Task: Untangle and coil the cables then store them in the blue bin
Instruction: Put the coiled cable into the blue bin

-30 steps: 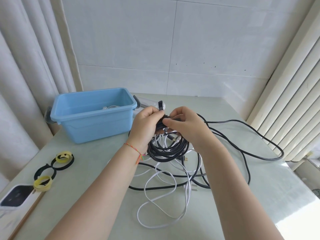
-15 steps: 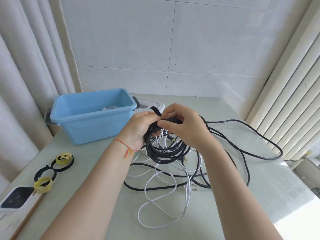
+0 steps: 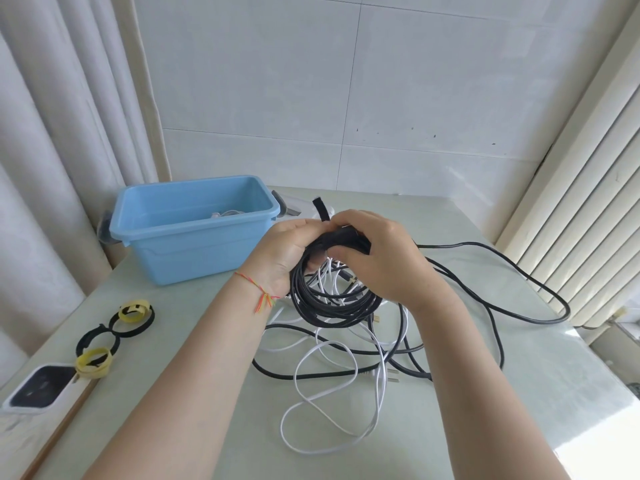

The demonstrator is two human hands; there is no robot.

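A coiled black cable (image 3: 329, 303) hangs above the table, held at its top by both hands. My left hand (image 3: 282, 252) grips the coil's top from the left. My right hand (image 3: 375, 258) curls round the same bundle from the right, and a black strap end (image 3: 318, 208) sticks up between the hands. Under the coil lies a tangle of white cable (image 3: 332, 393) and loose black cable (image 3: 502, 296). The blue bin (image 3: 194, 226) stands at the back left with a white cable inside.
Black and yellow strap loops (image 3: 114, 332) lie on the table's left side. A white device with a dark screen (image 3: 38, 389) sits at the left edge. Curtains hang on the left, blinds on the right, and a tiled wall stands behind.
Both hands with the coil have drifted slightly left and closed tighter round its top. The strap end now stands up straighter between them.
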